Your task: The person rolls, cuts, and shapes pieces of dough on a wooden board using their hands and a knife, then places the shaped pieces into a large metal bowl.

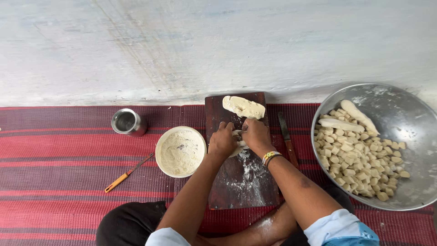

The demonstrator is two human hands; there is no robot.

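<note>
Both forearms reached over the floured dark board (241, 180), where the left hand (222, 141) and right hand (256, 135) closed together on a small dough piece (238, 145). Beyond them lay a dough log (244, 107), with a flour bowl (180, 151) to the left.

I'm looking down at a red striped mat (59, 150) on the floor. Sitting right on it: a steel cup (129, 122), flour bowl (180, 151), orange-handled tool (128, 173), dark board (241, 175), knife (287, 139), and a big steel basin (400, 123) at the right.
</note>
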